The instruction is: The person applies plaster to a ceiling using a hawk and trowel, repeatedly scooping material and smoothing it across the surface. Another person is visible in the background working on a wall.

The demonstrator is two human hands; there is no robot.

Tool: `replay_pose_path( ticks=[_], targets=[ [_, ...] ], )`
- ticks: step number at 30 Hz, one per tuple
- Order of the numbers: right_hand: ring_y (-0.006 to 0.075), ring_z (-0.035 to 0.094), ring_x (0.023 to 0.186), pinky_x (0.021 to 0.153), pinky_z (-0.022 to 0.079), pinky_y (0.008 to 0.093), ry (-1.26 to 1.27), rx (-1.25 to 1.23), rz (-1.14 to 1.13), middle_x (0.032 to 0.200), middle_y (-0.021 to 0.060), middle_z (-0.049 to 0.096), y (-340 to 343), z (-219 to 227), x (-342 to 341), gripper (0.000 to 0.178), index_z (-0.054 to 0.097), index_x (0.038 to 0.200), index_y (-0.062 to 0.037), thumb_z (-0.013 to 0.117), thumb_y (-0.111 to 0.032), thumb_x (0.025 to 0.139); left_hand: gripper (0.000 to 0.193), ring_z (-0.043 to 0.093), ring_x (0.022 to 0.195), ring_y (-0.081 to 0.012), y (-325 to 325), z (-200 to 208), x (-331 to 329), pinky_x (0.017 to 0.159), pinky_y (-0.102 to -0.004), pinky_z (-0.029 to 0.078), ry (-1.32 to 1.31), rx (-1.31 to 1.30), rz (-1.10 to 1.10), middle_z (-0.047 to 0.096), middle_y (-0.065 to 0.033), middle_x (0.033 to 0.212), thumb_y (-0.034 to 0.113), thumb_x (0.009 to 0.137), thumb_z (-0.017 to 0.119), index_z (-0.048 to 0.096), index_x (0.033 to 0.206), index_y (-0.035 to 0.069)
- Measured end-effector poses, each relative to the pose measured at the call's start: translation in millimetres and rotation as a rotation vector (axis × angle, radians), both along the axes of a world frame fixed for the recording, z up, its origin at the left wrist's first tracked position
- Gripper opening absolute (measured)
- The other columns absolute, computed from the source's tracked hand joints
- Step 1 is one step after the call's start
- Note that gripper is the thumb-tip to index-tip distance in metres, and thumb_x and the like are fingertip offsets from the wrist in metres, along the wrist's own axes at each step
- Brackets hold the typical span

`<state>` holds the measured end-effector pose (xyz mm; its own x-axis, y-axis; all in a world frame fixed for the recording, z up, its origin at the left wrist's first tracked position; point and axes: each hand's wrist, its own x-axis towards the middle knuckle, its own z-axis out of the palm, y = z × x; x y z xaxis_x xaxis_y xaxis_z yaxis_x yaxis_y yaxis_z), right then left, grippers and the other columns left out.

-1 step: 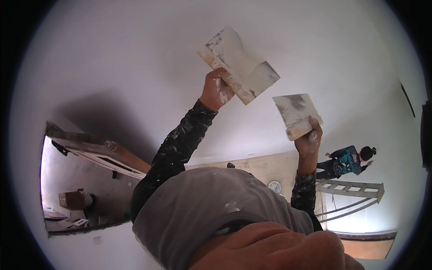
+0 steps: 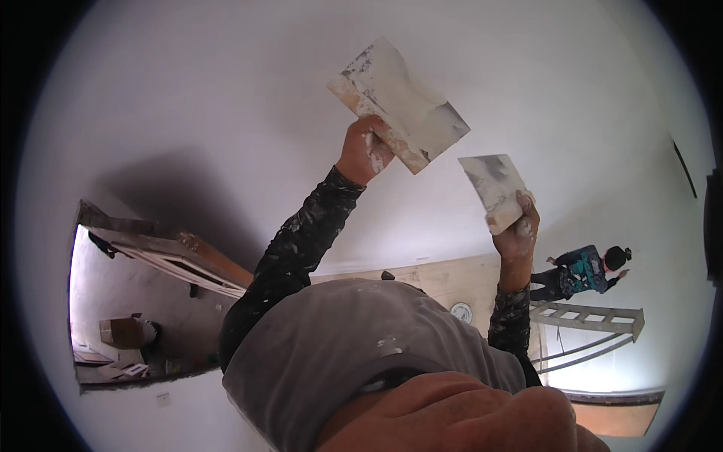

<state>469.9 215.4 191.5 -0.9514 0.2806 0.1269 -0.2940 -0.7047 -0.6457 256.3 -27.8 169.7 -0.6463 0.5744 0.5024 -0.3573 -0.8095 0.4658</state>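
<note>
My left hand [image 2: 364, 151] is closed round the lower edge of a wide putty trowel [image 2: 448, 126], a flat plate with a wooden-looking edge. A thick layer of pale plaster [image 2: 403, 87] lies across its blade. To the right, my right hand [image 2: 518, 233] grips a smaller putty knife [image 2: 491, 181] with a plaster-smeared blade, the thumb pressed on its face. The two tools are held up apart from each other. White plaster stains both hands and the dark sleeves [image 2: 309, 226]. My fingers behind each tool are mostly hidden.
A white wall [image 2: 211, 98] spreads behind the tools. At the right, another person [image 2: 580, 271] in dark patterned clothes is by a metal ladder [image 2: 591, 315]. To the left is a doorway with a wooden door [image 2: 215, 260], and a cardboard box [image 2: 122, 333] beyond. A round white bucket [image 2: 461, 312] stands on the floor.
The putty knife in my right hand has turned slightly, its blade narrower in view. The trowel in my left hand has shifted barely upward. Both grips stay the same.
</note>
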Motion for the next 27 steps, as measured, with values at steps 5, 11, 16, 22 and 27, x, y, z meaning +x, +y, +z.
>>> replay_pose_path(
  ticks=[5, 11, 16, 22, 27],
  targets=[
    [0.0247, 0.059, 0.111, 0.09, 0.053, 0.036, 0.172, 0.04, 0.249, 0.119, 0.0126, 0.06, -41.7, 19.9, -31.3, 0.041, 0.051, 0.125, -0.0013, 0.06, -0.022, 0.091, 0.018, 0.064, 0.091, -0.0177, -11.6, -21.2, -30.6, 0.083, -0.0332, 0.051, 0.618, -0.511, 0.749, 0.068, -0.0071, 0.099, -0.002, 0.082, 0.062, 0.062, 0.099, 0.0],
    [0.026, 0.056, 0.116, 0.098, 0.049, 0.0409, 0.061, -0.01, 0.29, 0.122, 0.0141, 0.058, -54.8, 37.2, -64.0, 0.041, 0.05, 0.126, -0.0021, 0.058, -0.023, 0.091, 0.036, 0.064, 0.097, -0.0199, -3.0, 13.4, -0.5, 0.088, -0.0316, 0.051, 1.04, -0.395, 1.071, 0.068, -0.006, 0.115, -0.006, 0.08, 0.06, 0.066, 0.114, 0.005],
    [0.0292, 0.053, 0.12, 0.106, 0.043, 0.0443, 0.221, 0.107, 0.123, 0.128, 0.0142, 0.056, -33.2, 79.7, -81.1, 0.048, 0.047, 0.133, -0.0023, 0.053, -0.021, 0.089, 0.041, 0.061, 0.109, -0.0222, -19.2, 22.1, -32.2, 0.097, -0.034, 0.046, 1.135, -0.511, 1.003, 0.065, -0.0088, 0.126, -0.007, 0.079, 0.053, 0.065, 0.117, 0.002],
    [0.0266, 0.051, 0.123, 0.108, 0.042, 0.0423, 0.747, 0.018, 0.135, 0.131, 0.0114, 0.054, -37.4, 193.2, -147.4, 0.048, 0.045, 0.134, -0.0027, 0.06, -0.009, 0.089, 0.053, 0.06, 0.108, -0.0194, -36.9, -48.1, -28.8, 0.094, -0.0324, 0.048, 0.398, -0.445, 0.752, 0.063, -0.0068, 0.115, -0.002, 0.075, 0.058, 0.052, 0.128, -0.001],
    [0.0277, 0.054, 0.12, 0.106, 0.044, 0.0461, 0.904, 0.026, 0.211, 0.127, 0.0125, 0.057, -42.9, 285.0, -267.7, 0.041, 0.049, 0.126, -0.0012, 0.062, -0.002, 0.088, 0.069, 0.058, 0.111, -0.0192, -58.4, -81.2, 9.2, 0.094, -0.0321, 0.048, 0.067, -0.309, 0.713, 0.057, -0.0074, 0.122, -0.002, 0.069, 0.061, 0.043, 0.136, 0.001]
  ],
)
